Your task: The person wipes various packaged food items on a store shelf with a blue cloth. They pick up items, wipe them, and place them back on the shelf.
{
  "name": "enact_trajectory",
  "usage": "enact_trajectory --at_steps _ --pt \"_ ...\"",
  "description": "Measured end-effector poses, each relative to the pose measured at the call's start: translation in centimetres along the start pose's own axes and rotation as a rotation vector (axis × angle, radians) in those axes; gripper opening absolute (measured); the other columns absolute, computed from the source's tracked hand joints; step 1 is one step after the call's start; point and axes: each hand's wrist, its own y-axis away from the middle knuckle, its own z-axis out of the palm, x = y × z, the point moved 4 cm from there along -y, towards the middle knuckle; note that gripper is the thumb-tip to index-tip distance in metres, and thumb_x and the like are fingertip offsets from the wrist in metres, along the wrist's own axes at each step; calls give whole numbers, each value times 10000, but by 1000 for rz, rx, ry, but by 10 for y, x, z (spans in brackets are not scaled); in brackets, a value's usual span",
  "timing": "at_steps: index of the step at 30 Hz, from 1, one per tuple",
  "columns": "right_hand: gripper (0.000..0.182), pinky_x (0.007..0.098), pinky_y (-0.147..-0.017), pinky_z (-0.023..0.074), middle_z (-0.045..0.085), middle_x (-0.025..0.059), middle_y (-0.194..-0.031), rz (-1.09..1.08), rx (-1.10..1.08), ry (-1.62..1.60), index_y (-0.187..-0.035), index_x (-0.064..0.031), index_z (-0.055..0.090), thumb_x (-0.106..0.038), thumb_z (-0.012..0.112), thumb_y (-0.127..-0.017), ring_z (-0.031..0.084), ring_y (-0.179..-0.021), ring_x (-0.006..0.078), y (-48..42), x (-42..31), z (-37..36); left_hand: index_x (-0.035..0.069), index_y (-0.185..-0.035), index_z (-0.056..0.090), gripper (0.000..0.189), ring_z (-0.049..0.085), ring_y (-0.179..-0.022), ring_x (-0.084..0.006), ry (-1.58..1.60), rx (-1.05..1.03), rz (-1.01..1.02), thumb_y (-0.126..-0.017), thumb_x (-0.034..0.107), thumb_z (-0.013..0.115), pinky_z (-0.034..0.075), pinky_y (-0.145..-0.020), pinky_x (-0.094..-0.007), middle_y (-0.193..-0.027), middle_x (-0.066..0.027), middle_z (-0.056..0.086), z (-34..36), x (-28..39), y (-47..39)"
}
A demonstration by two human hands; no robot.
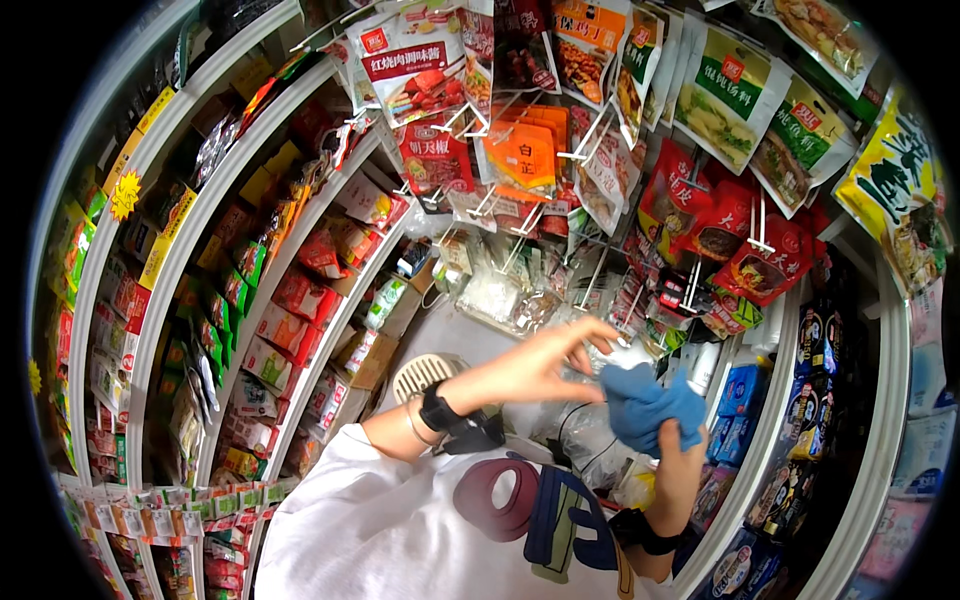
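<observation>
My right hand grips a crumpled blue cloth, thumb over its lower edge. Just left of the cloth, my left hand has its fingers spread and curved, with nothing seen between them; its thumb tip reaches the cloth's edge or comes close to it. Black bands circle both wrists. Beyond the hands, clear plastic-wrapped packets hang low on a rack. Higher up are an orange spice packet and red packets on metal hooks.
Curving shelves of packaged food run along the left. On the right, another shelf holds blue packs and dark packages. A slotted beige stool seat stands behind my left forearm. Cartons sit beside the left shelves.
</observation>
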Motion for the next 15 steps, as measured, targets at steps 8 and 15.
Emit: enact_trajectory --at_steps 8,15 --pt "507 311 -924 357 499 109 -1189 -48 128 -72 -1283 -16 381 -163 591 -845 485 -1030 170 -23 3 10 6 -897 541 168 533 -716 -167 -1 -173 115 -753 48 618 441 -694 -299 -774 -78 564 9 9 -21" --pt "1023 425 -1058 225 230 195 -1424 -533 138 389 -1400 -17 147 -324 778 -657 247 -1315 312 -37 -25 56 18 -907 530 190 518 -680 -103 51 -162 256 -769 79 645 425 -639 -270 -729 -42 573 -28 21 -37"
